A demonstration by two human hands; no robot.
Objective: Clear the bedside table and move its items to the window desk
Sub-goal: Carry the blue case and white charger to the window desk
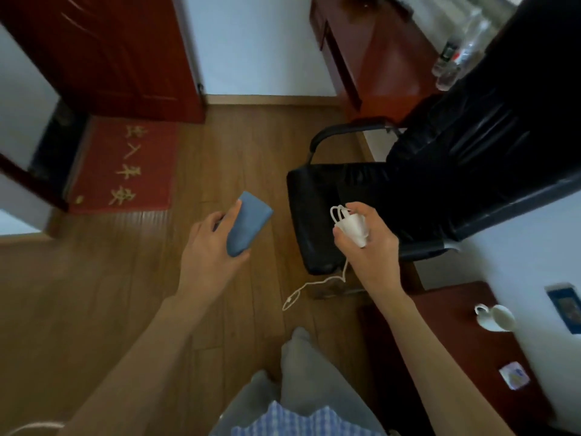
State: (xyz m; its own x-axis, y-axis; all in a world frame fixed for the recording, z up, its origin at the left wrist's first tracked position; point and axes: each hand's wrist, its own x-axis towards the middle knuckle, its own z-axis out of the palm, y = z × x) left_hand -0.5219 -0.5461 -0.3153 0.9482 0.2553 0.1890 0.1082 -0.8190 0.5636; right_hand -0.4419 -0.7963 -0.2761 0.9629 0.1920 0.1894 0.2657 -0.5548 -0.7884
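My left hand (pixel 210 247) grips a blue oblong case (pixel 248 222) over the wooden floor. My right hand (pixel 367 247) holds a white charger with coiled cable (pixel 350 225); the cable's loose end (pixel 301 294) dangles toward the floor. At the lower right stands the dark red bedside table (pixel 471 350), with a white cup lying on its side (pixel 496 317) and a small white packet (pixel 514 376) on it. The red-brown window desk (pixel 386 64) is at the upper right, with clear plastic bottles (pixel 452 61) on its surface.
A black office chair (pixel 440 171) stands between me and the desk, its seat just beyond my right hand. A dark red door (pixel 103 58) and red doormat (pixel 125 165) lie to the left. A blue card (pixel 566 306) lies at the far right.
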